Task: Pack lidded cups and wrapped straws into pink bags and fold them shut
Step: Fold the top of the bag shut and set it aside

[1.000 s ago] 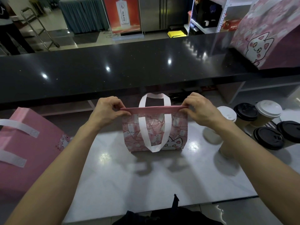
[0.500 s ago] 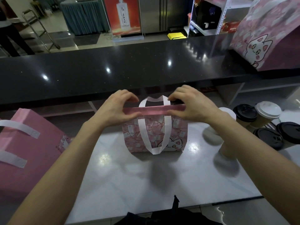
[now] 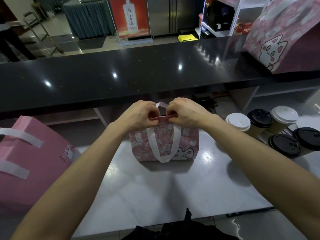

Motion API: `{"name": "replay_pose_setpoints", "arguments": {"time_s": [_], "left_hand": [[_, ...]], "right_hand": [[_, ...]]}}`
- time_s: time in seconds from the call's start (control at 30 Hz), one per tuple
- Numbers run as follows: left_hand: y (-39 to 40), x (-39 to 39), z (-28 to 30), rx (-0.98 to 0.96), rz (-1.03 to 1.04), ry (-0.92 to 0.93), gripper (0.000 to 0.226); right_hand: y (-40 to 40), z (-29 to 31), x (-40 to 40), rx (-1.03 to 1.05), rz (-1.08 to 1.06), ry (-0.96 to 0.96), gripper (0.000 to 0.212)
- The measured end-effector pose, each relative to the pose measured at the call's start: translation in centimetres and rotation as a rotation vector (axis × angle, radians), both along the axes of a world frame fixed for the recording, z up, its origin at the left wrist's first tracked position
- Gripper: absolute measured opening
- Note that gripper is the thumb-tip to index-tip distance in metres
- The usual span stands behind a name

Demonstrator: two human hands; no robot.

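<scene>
One small pink cat-print bag with white handles (image 3: 164, 144) stands mid-bench (image 3: 155, 187); left hand (image 3: 138, 116) and right hand (image 3: 187, 112) fingers pinch its folded top. Five lidded paper cups (image 3: 238, 122) cluster right, three black-lidded, two white. Two larger pink bags (image 3: 34, 153) flank.

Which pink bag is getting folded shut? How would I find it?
Look at the pale worktop below the black counter. The small pink bag stands upright mid-table; both hands pinch its top. Unlike the plain big bag beside it, it's patterned, with a cat.

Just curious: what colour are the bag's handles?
White, on the pink bag; handle shows best in the head view.
</scene>
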State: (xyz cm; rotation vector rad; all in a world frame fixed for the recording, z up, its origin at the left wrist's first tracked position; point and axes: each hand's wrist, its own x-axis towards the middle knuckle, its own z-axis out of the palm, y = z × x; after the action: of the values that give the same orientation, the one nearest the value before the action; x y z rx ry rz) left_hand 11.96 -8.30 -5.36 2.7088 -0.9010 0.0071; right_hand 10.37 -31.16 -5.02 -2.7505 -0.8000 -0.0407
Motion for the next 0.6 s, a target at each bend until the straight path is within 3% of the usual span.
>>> {"name": "replay_pose_setpoints", "arguments": {"time_s": [0.3,0.4,0.6], "left_hand": [[3.0,0.3,0.6,0.046,0.011,0.053,0.014],[4.4,0.2,0.4,0.039,0.034,0.056,0.012],[5.5,0.1,-0.2,-0.035,0.042,0.052,0.009]], "right_hand": [[-2.8,0.1,-0.9,-0.032,-0.010,0.040,0.016],[-3.9,0.1,-1.2,-0.064,-0.026,0.017,0.026],[-5.3,-0.3,-2.1,-0.050,-0.005,0.037,0.018]]}}
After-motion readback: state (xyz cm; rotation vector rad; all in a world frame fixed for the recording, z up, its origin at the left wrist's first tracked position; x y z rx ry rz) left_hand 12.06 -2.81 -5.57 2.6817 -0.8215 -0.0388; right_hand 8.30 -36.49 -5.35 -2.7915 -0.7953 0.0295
